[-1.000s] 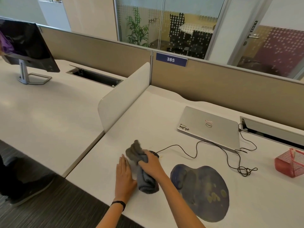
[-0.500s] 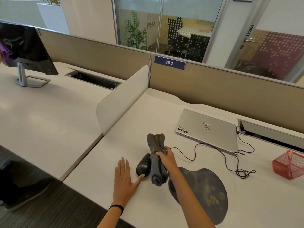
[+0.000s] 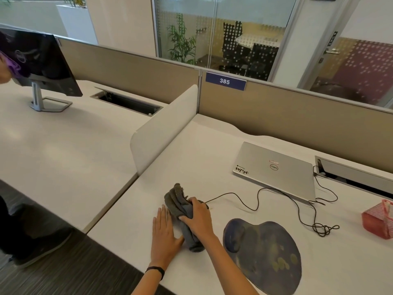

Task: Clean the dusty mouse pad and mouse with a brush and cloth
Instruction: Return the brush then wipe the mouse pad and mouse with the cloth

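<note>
Mouse (image 3: 205, 204) was almost all hidden now. Only a small dark bit showed where its cable (image 3: 257, 195) came out. It sat on the white table (image 3: 212, 150), near the front edge and left of the mouse pad (image 3: 263, 252).

Half a second before, the mouse could be seen plainly, and the grey cloth (image 3: 177, 204) was lifted and stood up beside it. Now the cloth had come back down over the mouse. The right grip (image 3: 198, 218) was curled tight around the cloth and pressed it down on the mouse. The left grip (image 3: 163, 233) lay flat and loose on the table with nothing in it, as it had before. Its thumb touched the low end of the cloth.

So the cloth went off and on again, which looked like rubbing. I think the mouse was in the middle of being wiped.

The mouse pad had not moved. It had pale spots on it, so it likely needed cleaning next. No brush was in view. A shut laptop (image 3: 276, 173) lay farther back on the table.
</note>
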